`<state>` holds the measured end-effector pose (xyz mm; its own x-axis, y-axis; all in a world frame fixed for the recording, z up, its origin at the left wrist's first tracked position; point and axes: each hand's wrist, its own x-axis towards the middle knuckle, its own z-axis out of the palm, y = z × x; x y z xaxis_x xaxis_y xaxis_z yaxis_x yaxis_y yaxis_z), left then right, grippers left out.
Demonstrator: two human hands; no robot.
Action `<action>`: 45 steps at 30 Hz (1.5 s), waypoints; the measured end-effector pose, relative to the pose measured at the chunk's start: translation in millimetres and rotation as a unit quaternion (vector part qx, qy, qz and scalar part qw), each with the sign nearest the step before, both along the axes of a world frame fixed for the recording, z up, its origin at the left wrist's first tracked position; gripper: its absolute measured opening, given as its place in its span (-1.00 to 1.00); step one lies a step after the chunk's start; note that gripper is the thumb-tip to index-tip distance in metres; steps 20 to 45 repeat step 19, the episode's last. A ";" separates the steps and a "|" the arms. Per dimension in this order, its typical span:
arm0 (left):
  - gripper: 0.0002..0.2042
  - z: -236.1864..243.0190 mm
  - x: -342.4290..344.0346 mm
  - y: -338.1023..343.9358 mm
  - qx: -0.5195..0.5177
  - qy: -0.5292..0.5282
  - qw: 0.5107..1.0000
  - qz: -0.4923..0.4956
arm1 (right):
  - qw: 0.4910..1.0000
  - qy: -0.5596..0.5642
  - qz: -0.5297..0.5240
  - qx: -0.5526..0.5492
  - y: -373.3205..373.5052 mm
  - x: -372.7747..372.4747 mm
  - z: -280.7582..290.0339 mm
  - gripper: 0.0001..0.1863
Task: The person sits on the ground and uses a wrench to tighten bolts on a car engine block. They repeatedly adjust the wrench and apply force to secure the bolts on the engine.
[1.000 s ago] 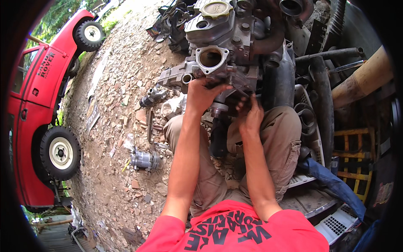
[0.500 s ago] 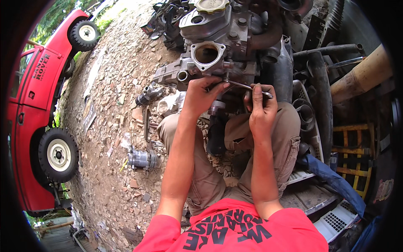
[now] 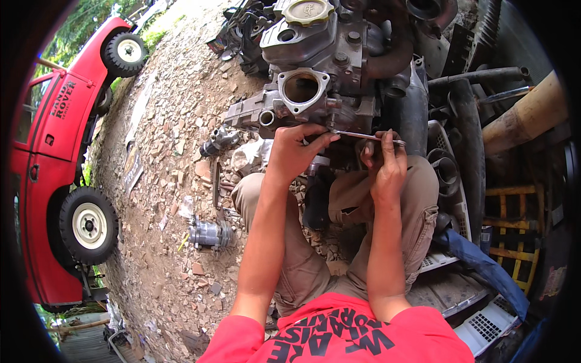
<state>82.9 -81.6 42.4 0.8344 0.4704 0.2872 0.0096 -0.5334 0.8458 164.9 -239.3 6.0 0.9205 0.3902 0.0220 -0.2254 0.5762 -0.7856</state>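
could slip off: thin shiny metal wrench [image 3: 369,137] held only at its far end, with its tip at a small bolt on the big grey metal engine [image 3: 327,66]. a hard push at a tilt might pop the tip off the bolt and bang knuckles on the rough engine body. might also drop down between the legs onto the stony ground [image 3: 175,121], where small parts get lost among the rocks.

right hand [image 3: 384,166] raised up, fingers curled and clenched around the outer end of the wrench, thumb side on top. forearm coming straight up from the lower edge, over the right knee in tan trousers [image 3: 417,199].

left hand [image 3: 296,151] up too, fingers bent and pressed at the lower edge of the engine, right where the wrench tip sits. fingertips touching the tip end of the wrench, maybe steadying it; hard to tell if gripping it or just resting there. left forearm long and straight, crossing over the left knee.

wrench lying nearly flat, a little tilted, bridging both hands just under the round open hole of the engine.

around: small grey metal cylinder part [image 3: 210,233] on the ground to the left, well apart from the hands. red truck [image 3: 54,151] at the far left edge.
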 end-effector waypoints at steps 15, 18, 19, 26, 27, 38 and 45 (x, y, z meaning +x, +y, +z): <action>-0.79 -14.1 10.1 9.0 0.011 -0.064 0.997 0.034 | 0.968 0.184 0.025 0.171 18.2 -9.0 -19.4 -0.80; -0.81 -9.5 8.0 8.5 0.000 -0.012 1.000 0.028 | 0.999 -0.028 -0.028 -0.010 5.5 -15.7 17.0 -0.76; -0.81 -8.4 6.5 9.6 -0.012 0.030 0.999 0.029 | 0.992 -0.099 -0.032 -0.066 1.3 -18.7 27.6 -0.75; -0.81 -8.4 6.5 9.6 -0.012 0.030 0.999 0.029 | 0.992 -0.099 -0.032 -0.066 1.3 -18.7 27.6 -0.75; -0.81 -8.4 6.5 9.6 -0.012 0.030 0.999 0.029 | 0.992 -0.099 -0.032 -0.066 1.3 -18.7 27.6 -0.75; -0.81 -8.4 6.5 9.6 -0.012 0.030 0.999 0.029 | 0.992 -0.099 -0.032 -0.066 1.3 -18.7 27.6 -0.75; -0.81 -8.4 6.5 9.6 -0.012 0.030 0.999 0.029 | 0.992 -0.099 -0.032 -0.066 1.3 -18.7 27.6 -0.75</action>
